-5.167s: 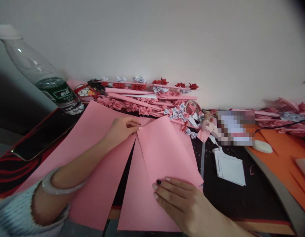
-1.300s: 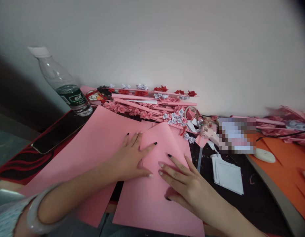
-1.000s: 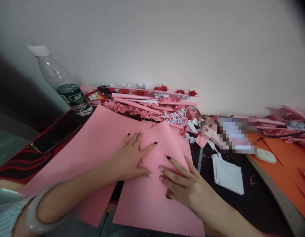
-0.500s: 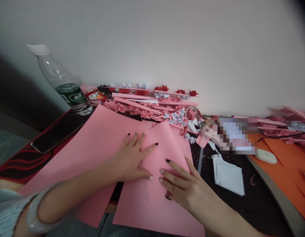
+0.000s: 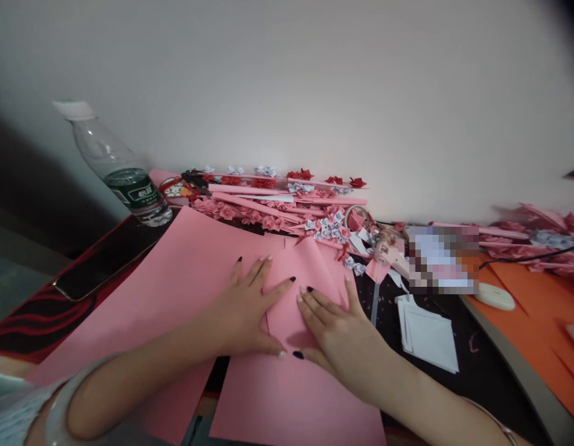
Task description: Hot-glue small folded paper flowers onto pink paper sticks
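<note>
A folded piece of pink paper (image 5: pixel 294 266) lies on a larger pink sheet (image 5: pixel 250 402), its far part bulging up in a soft curve. My left hand (image 5: pixel 247 310) rests with fingers spread along the folded paper's left edge, holding it down. My right hand (image 5: pixel 336 328) lies on the folded paper's right part, palm down, fingers stretched out and thumb apart. Another large pink sheet (image 5: pixel 175 266) lies under my left hand and forearm.
A water bottle (image 5: pixel 138 195) stands at the back left near a dark phone (image 5: pixel 92 275). Paper flowers (image 5: pixel 268 220) and rolled pink stems line the wall. White paper squares (image 5: pixel 429 334), a glue gun (image 5: pixel 392 254), a white mouse (image 5: pixel 496 296) and orange paper (image 5: pixel 519 322) are on the right.
My right hand has moved a little away from me and left over the folded paper, its fingers now closer together. My left hand stays spread in place. The view has shifted slightly.
</note>
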Tool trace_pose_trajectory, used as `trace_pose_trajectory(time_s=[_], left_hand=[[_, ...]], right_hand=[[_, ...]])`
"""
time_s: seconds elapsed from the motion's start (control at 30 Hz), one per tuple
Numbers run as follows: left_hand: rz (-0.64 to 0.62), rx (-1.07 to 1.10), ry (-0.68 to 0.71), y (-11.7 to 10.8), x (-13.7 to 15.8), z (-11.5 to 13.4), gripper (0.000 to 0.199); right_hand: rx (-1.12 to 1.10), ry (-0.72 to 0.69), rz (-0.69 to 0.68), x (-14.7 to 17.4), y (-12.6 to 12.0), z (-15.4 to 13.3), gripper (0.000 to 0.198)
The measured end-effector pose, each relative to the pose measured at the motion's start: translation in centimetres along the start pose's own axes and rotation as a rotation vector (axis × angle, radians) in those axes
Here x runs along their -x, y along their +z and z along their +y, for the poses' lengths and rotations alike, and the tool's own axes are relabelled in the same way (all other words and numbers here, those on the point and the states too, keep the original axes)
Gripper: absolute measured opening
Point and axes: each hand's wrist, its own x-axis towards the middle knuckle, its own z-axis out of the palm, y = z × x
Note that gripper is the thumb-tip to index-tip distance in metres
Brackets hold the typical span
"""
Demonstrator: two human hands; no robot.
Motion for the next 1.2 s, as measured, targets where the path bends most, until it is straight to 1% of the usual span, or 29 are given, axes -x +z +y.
trace_pose_trajectory(time_s=[0.13, 0.23, 0.3, 0.47, 0.57, 0.67, 0.73, 0.8, 0.9, 0.97, 1.1, 1.2], left_hand=[[-0.007, -0.004, -0.001, 0.0, -0.1, 0.0, 0.112], [-0.02, -0.006, -0.011, -0.1, -0.1, 0.1, 0.111], [-0.024, -0.004, -0.015, -0.2, -0.1, 0.1, 0.11], [-0.017, 0.011, -0.023, -0.2, -0.1, 0.1, 0.11], [-0.014, 0.008, -0.018, -0.2, -0.1, 0.0, 0.109], [-0.016, 0.002, -0.017, -0.2, 0.0, 0.0, 0.109], [-0.02, -0.002, -0.02, -0.2, -0.1, 0.0, 0.109], [-0.021, -0.005, -0.019, -0.1, -0.1, 0.0, 0.11], [-0.021, 0.002, -0.018, -0.2, -0.1, 0.0, 0.109], [-0.026, 0.007, -0.023, -0.4, 0.0, 0.2, 0.107], [-0.043, 0.006, -0.041, -0.9, 0.0, 0.4, 0.107], [-0.042, 0.006, -0.042, -0.9, 0.0, 0.5, 0.107]], right_hand=[[0.029, 0.085, -0.023, 0.2, -0.2, 2.2, 0.052], [0.026, 0.079, -0.062, 0.3, -0.4, 3.3, 0.046], [0.024, 0.08, -0.07, 0.4, -0.2, 3.7, 0.045], [0.04, 0.153, -0.044, 0.7, 0.7, 4.2, 0.049], [0.055, 0.165, -0.051, 1.2, 0.6, 4.4, 0.046], [0.075, 0.139, -0.048, 2.5, 0.2, 4.3, 0.042], [0.102, 0.098, -0.018, 3.8, -0.2, 3.9, 0.041], [0.156, 0.04, 0.007, 5.2, -0.6, 3.3, 0.041], [0.25, -0.066, 0.01, 7.3, -1.0, 2.5, 0.044], [0.278, -0.088, 0.03, 8.3, -1.2, 2.2, 0.044], [0.282, -0.103, 0.019, 8.8, -1.1, 2.0, 0.043], [0.255, -0.058, -0.003, 7.6, -0.8, 2.0, 0.046]])
